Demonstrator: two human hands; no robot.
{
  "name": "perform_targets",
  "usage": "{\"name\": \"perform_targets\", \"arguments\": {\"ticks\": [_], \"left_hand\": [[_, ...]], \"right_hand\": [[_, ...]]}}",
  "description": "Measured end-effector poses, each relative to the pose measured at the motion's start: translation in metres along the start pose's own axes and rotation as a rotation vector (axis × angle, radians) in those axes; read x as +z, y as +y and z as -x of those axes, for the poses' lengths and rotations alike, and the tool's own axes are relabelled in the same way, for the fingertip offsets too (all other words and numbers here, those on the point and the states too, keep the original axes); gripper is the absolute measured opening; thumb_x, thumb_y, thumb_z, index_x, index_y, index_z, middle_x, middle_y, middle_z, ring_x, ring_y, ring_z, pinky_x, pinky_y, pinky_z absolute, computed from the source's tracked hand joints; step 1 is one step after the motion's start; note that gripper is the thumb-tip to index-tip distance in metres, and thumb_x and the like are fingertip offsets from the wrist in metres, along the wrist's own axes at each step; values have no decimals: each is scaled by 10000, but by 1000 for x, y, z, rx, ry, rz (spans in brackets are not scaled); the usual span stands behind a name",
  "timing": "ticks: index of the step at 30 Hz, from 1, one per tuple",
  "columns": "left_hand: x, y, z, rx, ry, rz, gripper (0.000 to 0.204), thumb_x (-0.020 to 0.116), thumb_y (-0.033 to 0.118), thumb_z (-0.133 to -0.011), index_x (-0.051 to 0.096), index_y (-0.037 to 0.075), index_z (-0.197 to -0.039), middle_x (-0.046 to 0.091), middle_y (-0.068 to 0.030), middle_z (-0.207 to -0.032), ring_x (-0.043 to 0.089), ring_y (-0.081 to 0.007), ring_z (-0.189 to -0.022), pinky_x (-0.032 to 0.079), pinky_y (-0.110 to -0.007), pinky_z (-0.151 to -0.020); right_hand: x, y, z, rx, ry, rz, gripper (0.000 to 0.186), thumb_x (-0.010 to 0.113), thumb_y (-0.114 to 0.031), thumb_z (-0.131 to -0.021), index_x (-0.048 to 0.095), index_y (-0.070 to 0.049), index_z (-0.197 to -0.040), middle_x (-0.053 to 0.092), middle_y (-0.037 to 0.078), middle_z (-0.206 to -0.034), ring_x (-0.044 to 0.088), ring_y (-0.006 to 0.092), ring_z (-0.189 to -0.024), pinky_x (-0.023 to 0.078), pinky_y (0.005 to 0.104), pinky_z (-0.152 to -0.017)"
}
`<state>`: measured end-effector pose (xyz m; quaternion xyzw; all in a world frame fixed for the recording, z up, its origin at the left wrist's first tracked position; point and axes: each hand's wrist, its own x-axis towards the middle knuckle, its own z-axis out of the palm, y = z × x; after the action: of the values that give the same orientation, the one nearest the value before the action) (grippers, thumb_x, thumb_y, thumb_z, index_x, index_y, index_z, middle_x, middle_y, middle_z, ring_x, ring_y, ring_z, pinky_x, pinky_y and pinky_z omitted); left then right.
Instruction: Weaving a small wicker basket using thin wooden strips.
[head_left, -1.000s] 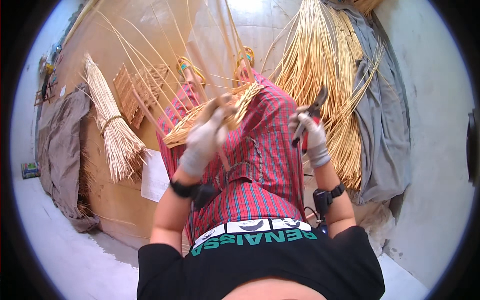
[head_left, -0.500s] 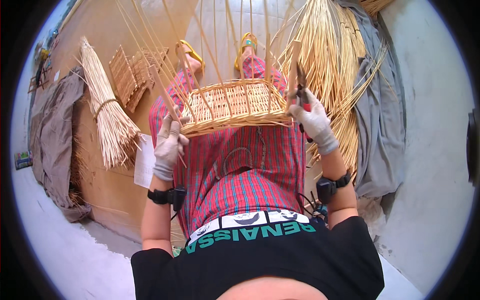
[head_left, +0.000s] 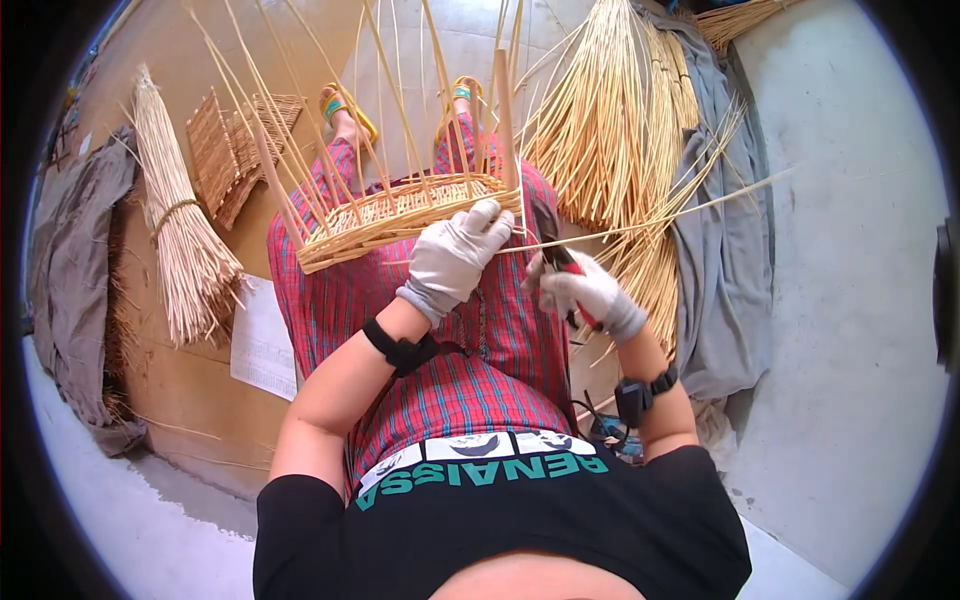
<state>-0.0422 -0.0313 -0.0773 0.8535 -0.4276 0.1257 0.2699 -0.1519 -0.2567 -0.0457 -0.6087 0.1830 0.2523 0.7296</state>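
Observation:
A half-woven wicker basket (head_left: 360,240) rests across my knees, its tall upright stakes and thicker corner posts pointing away from me. My left hand (head_left: 450,258), in a pale work glove, is closed on its near wall close to the right corner; the fingertips are partly hidden. From beside those fingers a long thin wicker rod (head_left: 660,224) sticks out to the right. Just below that rod, my gloved right hand (head_left: 585,292) grips red-handled pruning shears (head_left: 567,262), the dark jaws pointing up toward the basket's right corner.
Loose willow rods (head_left: 600,120) fan out on the far right, over a grey cloth (head_left: 725,290). On the left lie a tied rod bundle (head_left: 180,230), woven panels (head_left: 235,150), a paper sheet (head_left: 262,340) and another grey cloth (head_left: 75,290). A pale wall (head_left: 850,250) stands at right.
My left hand has left the basket's left corner and taken hold near its right one. The right hand, with the shears, has come down off the right post. A long rod now sticks out rightward.

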Motion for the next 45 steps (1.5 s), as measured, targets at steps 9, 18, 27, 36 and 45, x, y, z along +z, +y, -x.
{"name": "perform_targets", "arguments": {"ticks": [9, 18, 27, 36, 45], "left_hand": [[-51, 24, 15, -59, -7, 624, 247, 679, -51, -838, 617, 100, -1023, 683, -105, -1019, 717, -318, -809, 586, -383, -679], [-60, 39, 8, -155, -309, 43, 599, 641, 116, -933, 506, 195, -1512, 643, -63, -846, 697, -259, -701, 556, -408, -571], [-32, 22, 17, -5, -124, 15, 234, 589, 176, -938, 627, 126, -1163, 633, -65, -849, 688, -251, -718, 528, -377, -605], [-38, 9, 31, 8, -53, 20, 264, 611, 150, -923, 657, 133, -1182, 642, -64, -875, 692, -261, -766, 535, -392, -607], [-57, 8, 30, -7, -80, 47, 250, 628, 175, -925, 654, 126, -1169, 604, -62, -831, 682, -249, -756, 531, -380, -606]], "right_hand": [[-45, 43, -5, -395, 728, -841, 212, 611, -171, -1025, 627, -5, -1156, 691, 115, -972, 687, 232, -816, 602, 375, -770], [-4, 60, -11, -463, 784, -109, 262, 672, -61, -982, 560, -68, -1218, 657, 53, -839, 646, 120, -663, 545, 235, -564], [0, -6, -13, -732, 862, 1383, 675, 864, -318, -759, 568, -68, -1312, 643, 105, -1097, 634, 302, -1019, 481, 455, -911], [17, -38, -41, -947, 689, 1713, 779, 863, -406, -690, 591, -103, -1354, 613, 70, -1201, 592, 303, -1143, 429, 493, -1022], [26, -28, -47, -681, 513, 1673, 662, 860, -389, -703, 602, -111, -1245, 599, 75, -1141, 598, 279, -1049, 457, 468, -897]]}}
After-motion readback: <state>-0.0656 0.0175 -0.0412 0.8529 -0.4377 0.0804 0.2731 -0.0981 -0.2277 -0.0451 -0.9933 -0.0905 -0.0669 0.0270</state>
